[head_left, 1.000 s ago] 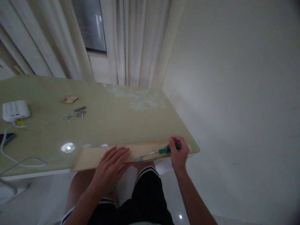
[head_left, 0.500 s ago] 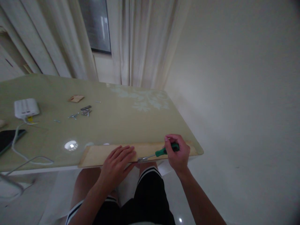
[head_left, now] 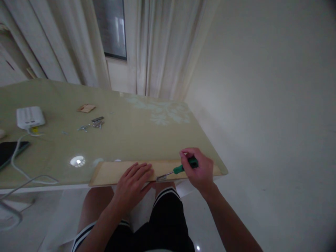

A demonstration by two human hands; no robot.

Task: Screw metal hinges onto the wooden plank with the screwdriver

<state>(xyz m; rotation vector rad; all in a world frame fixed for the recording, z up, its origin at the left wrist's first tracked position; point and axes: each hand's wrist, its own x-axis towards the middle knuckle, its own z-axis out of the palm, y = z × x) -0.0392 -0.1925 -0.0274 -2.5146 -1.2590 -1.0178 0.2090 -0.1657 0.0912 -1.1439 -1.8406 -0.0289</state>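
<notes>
A long pale wooden board (head_left: pixel 110 172) lies along the near edge of the greenish glass table (head_left: pixel 136 136). My left hand (head_left: pixel 135 178) rests flat on the board with its fingers stretched out. My right hand (head_left: pixel 198 169) is closed round the green handle of a screwdriver (head_left: pixel 181 169). The metal shaft points left and down, its tip at a small metal hinge (head_left: pixel 160 177) on the board's near edge, just right of my left fingertips.
Loose screws and small metal parts (head_left: pixel 94 124) and a small wooden piece (head_left: pixel 86 108) lie further back. A white power strip (head_left: pixel 29 117), a cable (head_left: pixel 28 178) and a dark phone (head_left: pixel 10 150) are at the left. Curtains (head_left: pixel 157 49) hang behind.
My right hand has shifted slightly left with the screwdriver, which now tilts more steeply. My left hand stays on the board. The view has drifted a little.
</notes>
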